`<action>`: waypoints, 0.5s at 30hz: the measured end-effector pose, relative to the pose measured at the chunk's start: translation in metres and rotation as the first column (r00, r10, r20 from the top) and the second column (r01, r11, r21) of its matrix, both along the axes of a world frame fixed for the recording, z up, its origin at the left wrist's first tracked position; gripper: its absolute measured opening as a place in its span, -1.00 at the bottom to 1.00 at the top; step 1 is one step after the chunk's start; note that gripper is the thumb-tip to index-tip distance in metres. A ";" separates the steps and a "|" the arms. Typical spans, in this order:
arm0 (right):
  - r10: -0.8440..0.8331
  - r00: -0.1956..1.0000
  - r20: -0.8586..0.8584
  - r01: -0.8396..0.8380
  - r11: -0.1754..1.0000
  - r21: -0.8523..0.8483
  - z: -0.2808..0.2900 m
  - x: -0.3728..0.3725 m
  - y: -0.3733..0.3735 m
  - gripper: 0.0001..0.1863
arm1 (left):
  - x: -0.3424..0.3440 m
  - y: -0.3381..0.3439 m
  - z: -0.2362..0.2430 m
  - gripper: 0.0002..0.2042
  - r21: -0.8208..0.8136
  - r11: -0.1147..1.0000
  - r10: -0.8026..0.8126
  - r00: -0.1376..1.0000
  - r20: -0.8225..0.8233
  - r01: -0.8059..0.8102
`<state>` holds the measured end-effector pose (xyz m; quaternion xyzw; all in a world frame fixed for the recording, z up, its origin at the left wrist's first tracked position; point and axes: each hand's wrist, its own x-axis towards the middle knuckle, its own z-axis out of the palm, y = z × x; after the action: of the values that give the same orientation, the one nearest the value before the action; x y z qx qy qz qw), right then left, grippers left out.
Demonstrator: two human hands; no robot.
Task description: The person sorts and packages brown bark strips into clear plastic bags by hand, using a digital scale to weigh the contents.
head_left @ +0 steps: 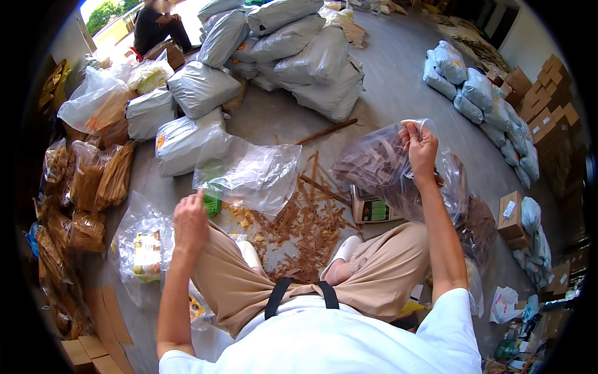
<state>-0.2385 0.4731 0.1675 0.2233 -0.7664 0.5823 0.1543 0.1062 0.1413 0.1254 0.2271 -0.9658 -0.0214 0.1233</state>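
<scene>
My right hand point(422, 148) pinches the rim of a clear plastic bag point(374, 156) packed with brown, bark-like strips. This bag leans above a small weighing scale point(374, 209) with a green-marked panel, which it partly covers. My left hand point(191, 221) is smeared by motion beside my left knee. Its fingertips are at the lower left corner of an empty clear plastic bag point(255, 174); whether they grip it is unclear. Under that bag's edge a green plastic thing point(213, 204) shows. Loose brown strips and chips point(299, 240) litter the floor between my feet.
Grey stuffed sacks point(305, 62) are piled ahead, more point(479, 93) at the far right near stacked cardboard boxes point(548, 100). Bundles of brown strips point(87, 181) line the left. A clear bag with a labelled packet point(147, 249) lies by my left knee. A person point(159, 28) sits far left.
</scene>
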 end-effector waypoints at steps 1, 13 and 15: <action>0.009 1.000 -0.005 -0.009 1.000 0.003 0.014 0.011 -0.006 -0.79 | -0.001 0.019 -0.003 -0.53 0.053 0.993 -0.106 0.992 -0.071 0.109; 0.360 0.890 0.280 -0.413 0.896 0.162 0.038 0.179 -0.029 -0.82 | -0.033 0.158 -0.138 -0.28 0.927 0.356 -0.060 0.993 -0.106 0.121; 0.501 0.850 0.161 -0.526 0.808 0.264 0.029 0.210 -0.043 -0.84 | -0.015 0.146 -0.132 -0.28 0.991 -0.131 0.006 0.999 0.033 -0.032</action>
<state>-0.0289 0.4303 0.1967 0.4182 -0.7620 0.4885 -0.0766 0.0907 0.2876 -0.0064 0.2565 -0.6184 -0.7364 -0.0975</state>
